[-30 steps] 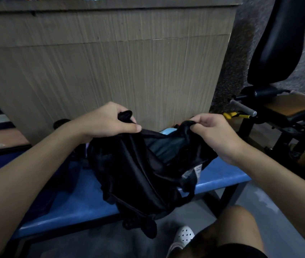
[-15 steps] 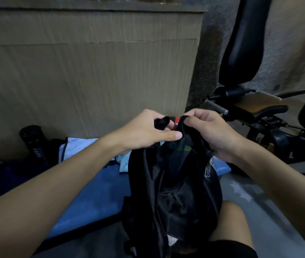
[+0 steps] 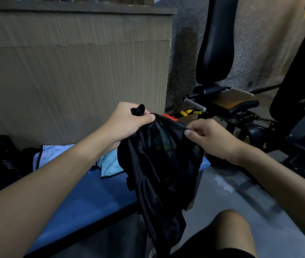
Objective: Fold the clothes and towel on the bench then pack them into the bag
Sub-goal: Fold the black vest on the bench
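A brown wood-grain panel wall (image 3: 73, 71) fills the left and middle of the background. At its foot, far left, a black cylindrical bottle (image 3: 0, 151) stands at the back of the blue padded bench (image 3: 92, 198). Just right of it a light blue cloth with dark trim (image 3: 54, 155) lies crumpled on the bench, partly behind the left forearm.

The left hand (image 3: 129, 121) has its fingers curled round a bunched top corner of a black shiny fabric item (image 3: 159, 164); whether this is a garment or the bag cannot be told. The right hand (image 3: 209, 138) pinches the opposite top edge between thumb and forefinger. The fabric is held up between the hands and hangs down past the bench's right end, in front of a bare knee (image 3: 230, 228).

Further right, a grey speckled floor (image 3: 241, 202) runs to a gym machine with a black padded backrest (image 3: 216, 43), standing against a rough grey wall.
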### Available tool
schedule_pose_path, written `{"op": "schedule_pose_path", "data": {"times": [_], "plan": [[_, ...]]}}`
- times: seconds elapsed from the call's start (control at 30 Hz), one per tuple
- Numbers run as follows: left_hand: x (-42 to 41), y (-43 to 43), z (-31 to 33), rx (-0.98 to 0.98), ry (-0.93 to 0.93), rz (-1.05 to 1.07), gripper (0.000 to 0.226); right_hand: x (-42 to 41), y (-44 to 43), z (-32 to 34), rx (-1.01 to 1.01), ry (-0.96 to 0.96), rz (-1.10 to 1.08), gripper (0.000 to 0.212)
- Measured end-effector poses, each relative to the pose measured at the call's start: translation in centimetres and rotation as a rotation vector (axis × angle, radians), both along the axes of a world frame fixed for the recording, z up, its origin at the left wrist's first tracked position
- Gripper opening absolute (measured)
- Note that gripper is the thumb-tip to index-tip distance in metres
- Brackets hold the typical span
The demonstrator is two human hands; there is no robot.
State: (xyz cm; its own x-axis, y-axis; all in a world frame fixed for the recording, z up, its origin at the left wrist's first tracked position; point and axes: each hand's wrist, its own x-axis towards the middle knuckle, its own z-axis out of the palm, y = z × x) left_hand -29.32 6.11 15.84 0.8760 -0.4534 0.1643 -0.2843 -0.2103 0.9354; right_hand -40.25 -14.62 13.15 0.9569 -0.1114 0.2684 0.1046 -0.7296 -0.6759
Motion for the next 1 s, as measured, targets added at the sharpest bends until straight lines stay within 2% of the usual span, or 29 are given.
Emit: {"op": "schedule_pose_path", "data": {"times": [0.1,0.17,0.37,0.47,0.57,0.63,0.7,0.8,0.93,1.0], "plan": [[0.5,1.0,0.0,0.066,-0.072,0.013,0.009,0.6,0.3,0.5,0.071,-0.025,0.028,0.032],[0.3,1.6,0.1,0.101,-0.151,-0.027,0.017,1.2,0.8,0.6,0.116,-0.025,0.051,0.036],[-0.9,3.0,0.4,0.177,-0.293,-0.119,0.038,3.0,4.0,1.5,0.285,-0.074,0.113,0.029],[-0.7,3.7,0.0,0.199,-0.290,-0.112,0.041,3.8,5.2,1.8,0.303,-0.075,0.149,0.029],[-0.6,4.6,-0.5,0.211,-0.255,-0.118,0.020,4.3,6.0,1.7,0.345,-0.086,0.156,0.033],[-0.5,5.2,-0.7,0.207,-0.256,-0.077,0.014,4.7,6.0,1.6,0.360,-0.084,0.158,0.038],[-0.3,5.6,-0.7,0.164,-0.254,-0.015,0.023,5.1,5.8,1.5,0.368,-0.089,0.142,0.035],[0.1,6.0,-0.1,0.055,-0.226,0.065,0.035,5.4,5.8,1.3,0.349,-0.141,0.135,0.019],[0.3,6.1,0.7,-0.029,-0.190,0.061,0.028,5.0,6.1,0.4,0.228,-0.149,0.237,0.060],[0.4,6.1,0.8,-0.035,-0.190,0.063,0.030,4.8,6.5,0.2,0.166,-0.134,0.274,0.069]]}}
